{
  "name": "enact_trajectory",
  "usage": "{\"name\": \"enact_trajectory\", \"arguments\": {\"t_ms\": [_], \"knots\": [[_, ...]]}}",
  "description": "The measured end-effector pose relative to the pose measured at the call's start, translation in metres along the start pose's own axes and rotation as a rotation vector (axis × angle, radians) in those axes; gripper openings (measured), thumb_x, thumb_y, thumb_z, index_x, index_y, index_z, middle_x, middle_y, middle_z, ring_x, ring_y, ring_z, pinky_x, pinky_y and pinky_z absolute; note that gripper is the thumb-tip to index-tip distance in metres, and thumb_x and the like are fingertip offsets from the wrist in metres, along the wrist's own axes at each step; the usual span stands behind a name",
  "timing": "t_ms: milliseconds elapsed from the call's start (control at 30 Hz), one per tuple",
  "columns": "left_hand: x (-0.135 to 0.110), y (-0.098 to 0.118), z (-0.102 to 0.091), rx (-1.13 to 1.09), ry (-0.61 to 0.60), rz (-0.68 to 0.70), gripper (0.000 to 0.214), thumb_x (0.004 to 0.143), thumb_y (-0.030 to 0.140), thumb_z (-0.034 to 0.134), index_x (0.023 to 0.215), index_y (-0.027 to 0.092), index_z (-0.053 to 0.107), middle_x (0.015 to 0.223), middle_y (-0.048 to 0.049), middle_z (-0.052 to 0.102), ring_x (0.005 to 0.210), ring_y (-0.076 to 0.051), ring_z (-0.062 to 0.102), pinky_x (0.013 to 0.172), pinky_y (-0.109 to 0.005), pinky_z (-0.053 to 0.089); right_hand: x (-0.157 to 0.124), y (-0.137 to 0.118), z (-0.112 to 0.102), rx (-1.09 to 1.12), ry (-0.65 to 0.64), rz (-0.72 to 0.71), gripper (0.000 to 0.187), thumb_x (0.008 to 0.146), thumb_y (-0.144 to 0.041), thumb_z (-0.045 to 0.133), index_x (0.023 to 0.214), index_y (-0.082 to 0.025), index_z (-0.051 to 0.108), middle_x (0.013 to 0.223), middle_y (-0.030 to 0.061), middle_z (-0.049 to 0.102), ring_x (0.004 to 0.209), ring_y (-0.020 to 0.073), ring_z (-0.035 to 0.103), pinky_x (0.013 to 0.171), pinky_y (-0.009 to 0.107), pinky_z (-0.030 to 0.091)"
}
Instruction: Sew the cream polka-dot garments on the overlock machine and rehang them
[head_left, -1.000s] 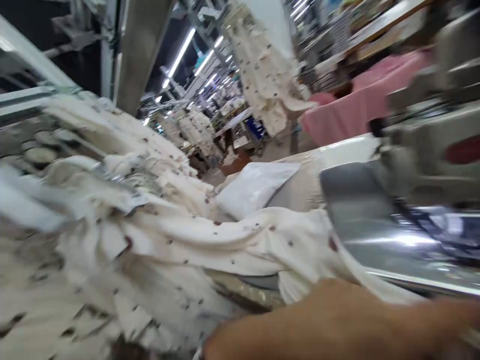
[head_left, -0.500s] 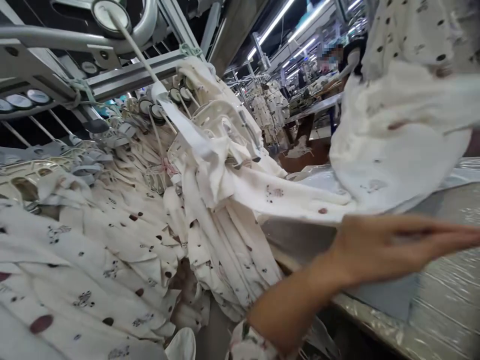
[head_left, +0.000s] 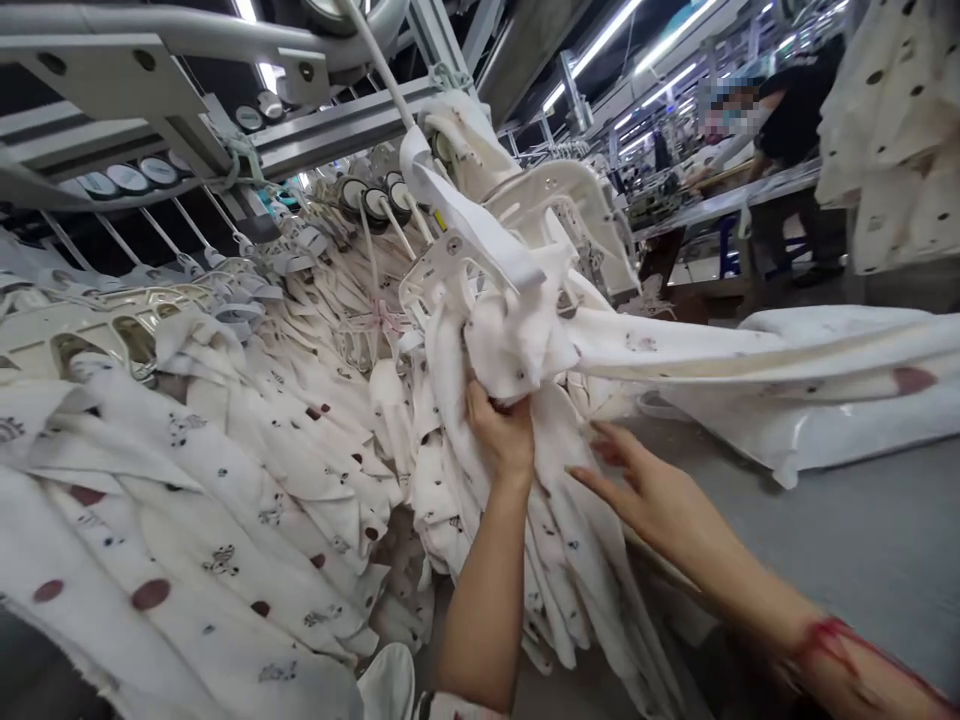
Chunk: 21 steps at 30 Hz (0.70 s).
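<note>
While left hand (head_left: pixel 501 432) clenches bunch of white spotted fabric (head_left: pixel 510 350) hanging from white clamp hanger (head_left: pixel 517 235) at 12 o'clock, right hand (head_left: pixel 645 490) hovers with fingers spread, grasping nothing, just beside hanging pieces. One length stretches toward 3 o'clock over grey bench (head_left: pixel 862 540). Best practice, likely: support bunch close under clamp, pull steadily, keep neighbouring pieces untangled.
</note>
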<state>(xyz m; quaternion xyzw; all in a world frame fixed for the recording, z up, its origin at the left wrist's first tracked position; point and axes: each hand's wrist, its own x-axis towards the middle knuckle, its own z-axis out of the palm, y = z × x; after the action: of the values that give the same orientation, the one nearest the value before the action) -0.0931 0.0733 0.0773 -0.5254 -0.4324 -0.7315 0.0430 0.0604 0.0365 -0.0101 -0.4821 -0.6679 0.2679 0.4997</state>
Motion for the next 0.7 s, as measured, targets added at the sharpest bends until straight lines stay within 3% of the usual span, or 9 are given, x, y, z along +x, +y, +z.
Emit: {"name": "enact_trajectory", "arguments": {"t_ms": [100,200,300,333,400,467,500,567,700], "knots": [[0.003,0.023,-0.012,-0.062,0.008,-0.018,0.007,0.080,0.024,0.063,0.080,0.018,0.067,0.086,-0.0023,0.065,0.090,-0.017,0.062,0.087,-0.027,0.050,0.011,-0.021,0.010,0.089,-0.112,0.008,0.050,0.091,-0.062,0.056,0.102,-0.015,0.069,0.094,0.0083,0.072,0.095,0.0270,0.070,0.089,0.045,0.055],[0.012,0.052,-0.041,-0.131,0.031,-0.075,0.017,0.086,0.030,0.062,0.093,0.018,0.071,0.094,-0.0032,0.070,0.095,-0.017,0.066,0.088,-0.025,0.051,-0.014,-0.042,-0.008,0.160,-0.109,-0.040,0.048,0.095,-0.062,0.044,0.080,-0.019,0.060,0.074,0.0016,0.060,0.075,0.0201,0.061,0.071,0.033,0.050],[0.033,0.068,-0.073,-0.241,-0.156,-0.263,0.042,0.092,0.051,0.060,0.116,0.019,0.070,0.110,-0.0061,0.075,0.098,-0.019,0.071,0.086,-0.027,0.056,-0.037,-0.050,-0.038,0.153,-0.010,0.012,0.049,0.096,-0.068,0.038,0.081,-0.023,0.051,0.069,-0.0008,0.050,0.064,0.0178,0.050,0.060,0.030,0.042],[0.041,0.069,-0.083,-0.244,-0.260,-0.345,0.049,0.087,0.055,0.068,0.119,0.019,0.070,0.113,-0.0069,0.076,0.099,-0.020,0.072,0.086,-0.028,0.057,-0.041,-0.048,-0.046,0.140,-0.013,0.035,0.050,0.094,-0.071,0.041,0.085,-0.024,0.053,0.072,0.0000,0.054,0.066,0.0188,0.053,0.060,0.031,0.043],[0.051,0.067,-0.102,-0.174,-0.460,-0.501,0.061,0.064,0.046,0.091,0.113,0.015,0.074,0.108,-0.0101,0.078,0.093,-0.023,0.074,0.084,-0.030,0.059,-0.044,-0.037,-0.058,0.100,-0.048,0.095,0.052,0.085,-0.074,0.049,0.097,-0.025,0.059,0.084,0.0039,0.067,0.073,0.0232,0.061,0.065,0.035,0.047],[0.055,0.065,-0.121,-0.065,-0.569,-0.605,0.061,0.043,0.026,0.101,0.097,0.009,0.079,0.094,-0.0148,0.079,0.082,-0.028,0.075,0.076,-0.033,0.060,-0.048,-0.024,-0.066,0.056,-0.080,0.169,0.056,0.077,-0.075,0.052,0.099,-0.026,0.064,0.089,0.0063,0.072,0.076,0.0273,0.066,0.068,0.039,0.049],[0.053,0.066,-0.130,-0.036,-0.591,-0.639,0.057,0.040,0.022,0.101,0.091,0.007,0.079,0.089,-0.0169,0.079,0.078,-0.029,0.075,0.072,-0.035,0.060,-0.051,-0.019,-0.068,0.036,-0.097,0.205,0.057,0.075,-0.076,0.052,0.097,-0.026,0.066,0.088,0.0065,0.073,0.075,0.0284,0.067,0.069,0.041,0.049],[0.047,0.072,-0.144,-0.012,-0.575,-0.664,0.053,0.047,0.030,0.100,0.089,0.007,0.079,0.086,-0.0167,0.079,0.076,-0.029,0.075,0.069,-0.034,0.060,-0.060,-0.011,-0.069,0.010,-0.129,0.242,0.058,0.073,-0.078,0.049,0.090,-0.026,0.068,0.083,0.0057,0.072,0.074,0.0293,0.066,0.071,0.042,0.048],[0.030,0.089,-0.159,-0.127,-0.399,-0.700,0.064,0.069,0.060,0.086,0.112,0.014,0.075,0.094,-0.0092,0.080,0.087,-0.026,0.076,0.079,-0.033,0.062,-0.082,-0.010,-0.067,0.046,-0.191,0.213,0.059,0.078,-0.081,0.045,0.088,-0.027,0.069,0.078,0.0036,0.067,0.074,0.0266,0.061,0.068,0.037,0.043]]}}
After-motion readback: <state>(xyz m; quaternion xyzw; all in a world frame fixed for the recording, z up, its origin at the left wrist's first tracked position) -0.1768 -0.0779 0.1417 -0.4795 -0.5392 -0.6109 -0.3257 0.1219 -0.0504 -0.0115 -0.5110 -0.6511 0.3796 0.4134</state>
